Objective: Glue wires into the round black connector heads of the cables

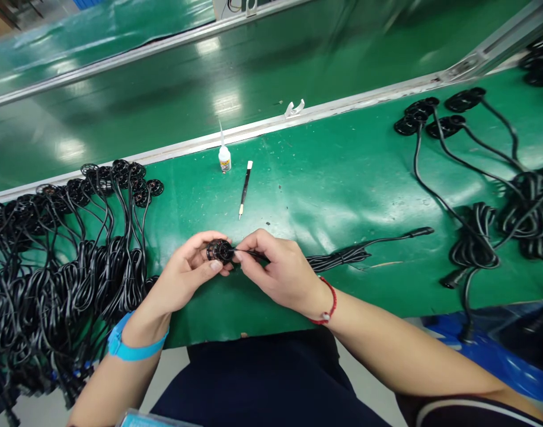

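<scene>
My left hand (191, 267) grips a round black plastic housing (219, 251) between thumb and fingers, above the green table. A black cable leaves the housing on its right side. Close beside it, my right hand (280, 264) pinches that cable (257, 255) between thumb and forefinger. The cable's bundled length (342, 256) lies on the table past my right hand, ending in a dark connector (420, 232). Inside the housing, details are too small to make out.
Several black cable coils with round housings (89, 273) are heaped at the left. More coiled cables (473, 237) lie at the right. Beyond my hands are a small white bottle (224, 159) with a thin nozzle and a black-handled tool (245, 191). A metal rail (342, 107) borders the table (325, 190).
</scene>
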Demonstrator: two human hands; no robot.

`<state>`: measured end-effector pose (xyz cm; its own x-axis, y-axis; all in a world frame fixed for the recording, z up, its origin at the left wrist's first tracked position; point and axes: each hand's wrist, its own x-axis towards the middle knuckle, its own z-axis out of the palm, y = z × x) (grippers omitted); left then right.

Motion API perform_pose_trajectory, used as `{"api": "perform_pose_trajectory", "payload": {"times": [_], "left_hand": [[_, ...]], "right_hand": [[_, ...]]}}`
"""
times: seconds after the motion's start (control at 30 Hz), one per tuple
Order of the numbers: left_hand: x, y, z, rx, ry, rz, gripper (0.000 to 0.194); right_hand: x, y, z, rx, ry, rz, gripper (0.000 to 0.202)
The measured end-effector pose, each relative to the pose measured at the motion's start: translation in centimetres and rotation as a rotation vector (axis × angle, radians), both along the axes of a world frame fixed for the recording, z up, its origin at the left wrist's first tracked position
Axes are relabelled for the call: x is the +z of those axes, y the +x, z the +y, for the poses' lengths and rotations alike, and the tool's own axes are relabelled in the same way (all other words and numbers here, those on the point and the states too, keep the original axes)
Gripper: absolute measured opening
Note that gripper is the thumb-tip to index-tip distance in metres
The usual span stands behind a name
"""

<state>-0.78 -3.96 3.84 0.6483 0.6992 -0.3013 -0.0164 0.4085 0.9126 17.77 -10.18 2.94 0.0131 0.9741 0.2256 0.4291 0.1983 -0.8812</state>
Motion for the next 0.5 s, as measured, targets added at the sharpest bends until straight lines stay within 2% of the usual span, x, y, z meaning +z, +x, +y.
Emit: {"api": "perform_pose_trajectory", "payload": {"times": [0.3,0.5], "left_hand": [[0.37,0.25,-0.03,0.030,0.039,0.091,0.034],[0.30,0.26,-0.05,0.028,0.030,0.102,0.035]], "right_hand": [[-0.09,0.02,0.02,0.056,-0.008,-0.066,0.007],[-0.20,-0.10,-0.21,0.020,-0.041,-0.078,0.008]]}}
